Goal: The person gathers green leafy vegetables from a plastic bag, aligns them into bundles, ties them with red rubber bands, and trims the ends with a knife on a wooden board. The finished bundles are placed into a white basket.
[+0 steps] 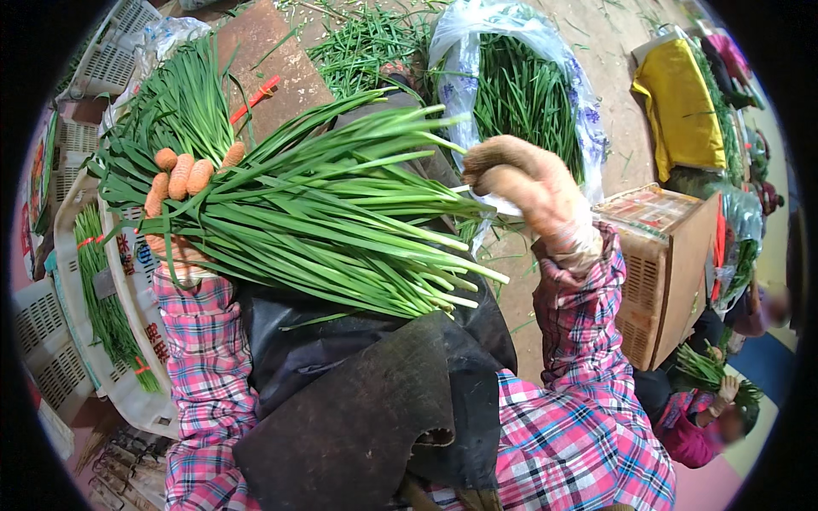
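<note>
My left hand (182,185), in an orange knit glove, grips a loose bunch of garlic chives (345,204) by the leafy end. The pale stem ends fan out to the right above my black apron (307,326). My right hand (530,185), gloved and blurred, is at the upper stem ends with its fingers curled. Whether a stem is pinched in it, I cannot tell. Beyond my left hand, another heap of chives (185,96) lies on a brown board (275,57). A red tie (255,99) is on that board beside the heap.
A plastic-lined container (470,83) full of chives stands ahead, near green trimmings (367,51) on the floor. At left, a white crate (118,306) holds a tied bundle (108,294). A crate with a board side (664,255) stands right, near a person (696,421) holding greens.
</note>
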Tool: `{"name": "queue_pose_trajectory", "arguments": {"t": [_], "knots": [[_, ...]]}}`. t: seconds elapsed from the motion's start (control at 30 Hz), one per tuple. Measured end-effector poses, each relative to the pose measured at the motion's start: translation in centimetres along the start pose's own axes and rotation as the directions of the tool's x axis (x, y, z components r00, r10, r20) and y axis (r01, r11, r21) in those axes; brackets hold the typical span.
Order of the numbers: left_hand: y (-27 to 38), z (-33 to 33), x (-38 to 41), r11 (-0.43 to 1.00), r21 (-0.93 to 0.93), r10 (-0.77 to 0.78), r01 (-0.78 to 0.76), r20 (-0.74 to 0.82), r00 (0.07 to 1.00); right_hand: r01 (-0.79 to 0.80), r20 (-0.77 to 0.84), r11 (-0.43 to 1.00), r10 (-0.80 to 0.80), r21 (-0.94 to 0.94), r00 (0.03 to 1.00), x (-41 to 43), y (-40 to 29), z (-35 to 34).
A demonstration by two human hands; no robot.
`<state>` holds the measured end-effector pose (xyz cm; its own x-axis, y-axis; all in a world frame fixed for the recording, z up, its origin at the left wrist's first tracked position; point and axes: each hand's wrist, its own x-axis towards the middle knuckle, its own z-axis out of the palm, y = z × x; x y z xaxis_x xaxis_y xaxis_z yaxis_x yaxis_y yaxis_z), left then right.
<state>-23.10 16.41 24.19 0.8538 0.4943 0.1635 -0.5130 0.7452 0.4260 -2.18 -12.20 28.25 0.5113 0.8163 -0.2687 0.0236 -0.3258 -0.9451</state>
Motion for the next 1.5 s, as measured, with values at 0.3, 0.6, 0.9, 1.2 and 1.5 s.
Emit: {"name": "queue_pose_trajectory", "arguments": {"t": [0.3,0.6,0.9,1.2,1.5], "knots": [[0.5,2.2,2.1,0.995,0.035,0.093,-0.096,0.063,0.994,0.218,-0.047,0.834,-0.279,-0.506,0.959,2.2,0.0,2.5],[0.7,-0.9,1.5,0.998,0.022,0.047,-0.051,0.168,0.985,0.286,-0.547,0.913,-0.086,0.292,0.833,5.7,4.7,3.6],[0.9,-1.7,0.1,0.999,0.012,0.034,-0.034,-0.018,0.999,-0.077,0.041,0.945,0.068,0.319,0.997,-0.1,0.6,2.0],[1.2,0.4,-0.8,0.946,0.307,-0.115,0.107,0.006,0.993,0.047,-0.299,0.753,0.203,0.656,0.932,6.8,3.1,3.2],[1.4,-0.6,-2.8,0.937,0.337,-0.078,0.093,-0.059,0.995,-0.208,0.067,0.840,0.202,0.501,0.977,4.3,5.0,0.7]]}}
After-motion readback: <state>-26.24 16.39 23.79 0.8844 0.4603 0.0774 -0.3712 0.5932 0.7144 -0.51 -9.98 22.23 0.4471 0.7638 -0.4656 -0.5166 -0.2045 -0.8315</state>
